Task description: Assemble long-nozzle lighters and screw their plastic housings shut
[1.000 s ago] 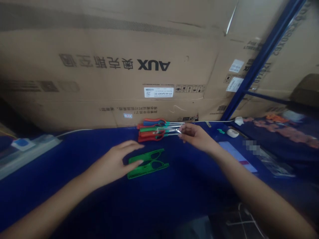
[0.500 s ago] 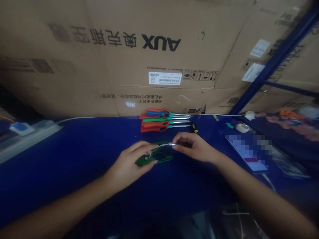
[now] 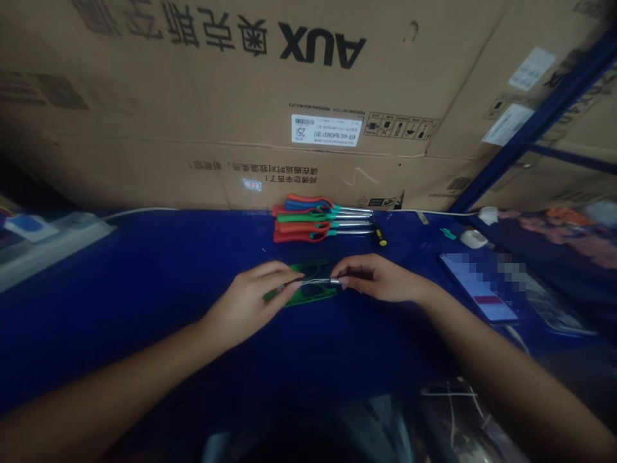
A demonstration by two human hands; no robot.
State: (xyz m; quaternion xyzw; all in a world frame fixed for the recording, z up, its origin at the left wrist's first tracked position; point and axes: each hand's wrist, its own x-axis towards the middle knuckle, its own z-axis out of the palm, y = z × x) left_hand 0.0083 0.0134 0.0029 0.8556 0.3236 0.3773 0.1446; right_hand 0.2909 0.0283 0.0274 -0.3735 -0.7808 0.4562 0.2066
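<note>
Between my two hands runs a thin pale wire (image 3: 315, 281), stretched level with a short silver metal tip (image 3: 335, 281) at its right end. My left hand (image 3: 250, 299) is closed, thumb and fingertips pinching the wire's left part. With a closed pinch, my right hand (image 3: 380, 276) grips the silver tip; part of it is hidden by the fingers. Under and just behind the wire lie green plastic casing pieces (image 3: 313, 297) with oval openings, flat on the blue table, partly covered by my left fingers.
Several long-nosed lighters (image 3: 301, 229) with red, green and blue handles lie stacked by the cardboard box (image 3: 216, 122). A small yellow-and-black screwdriver (image 3: 380, 236) touches their tips. To the right are a phone (image 3: 477, 289) and a white case (image 3: 473, 239); a power strip (image 3: 72, 238) lies left.
My left hand has shifted from around the green casing to a pinch on the wire, which is now straighter. The view has tipped slightly downward.
</note>
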